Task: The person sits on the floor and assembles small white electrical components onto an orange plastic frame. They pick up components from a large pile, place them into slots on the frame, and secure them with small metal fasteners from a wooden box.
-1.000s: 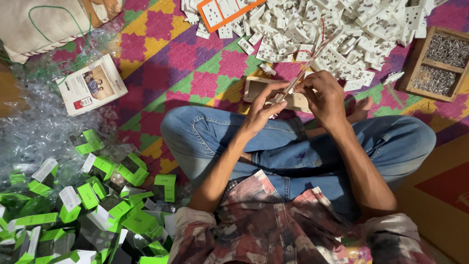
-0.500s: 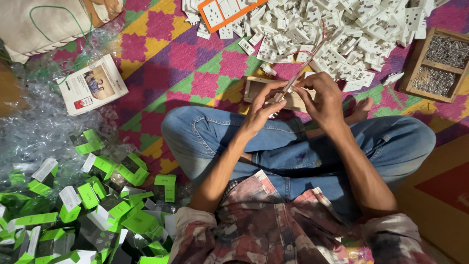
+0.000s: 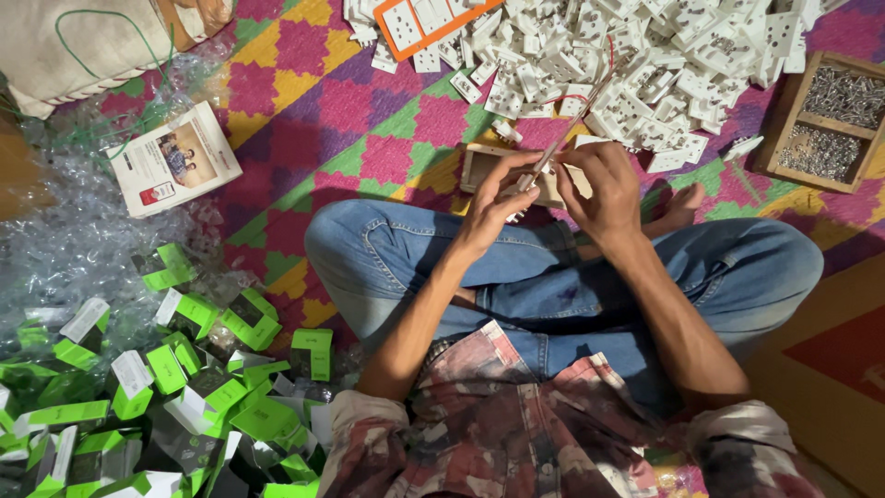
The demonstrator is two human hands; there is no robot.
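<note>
left hand (image 3: 493,207): closed on small white part (image 3: 516,189), probably a socket | right hand (image 3: 604,189): gripping thin screwdriver (image 3: 576,115) | behind: white socket pile (image 3: 645,65)

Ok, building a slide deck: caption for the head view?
Seated cross-legged, left hand and right hand work a thin rod beside piled white socket parts.

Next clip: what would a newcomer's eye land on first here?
Probably the heap of white plastic socket parts at the top, on the bright chequered mat. Then the pile of green and white cardboard boxes at lower left. In the centre, the left hand and right hand hold a thin rod-like tool.
</note>
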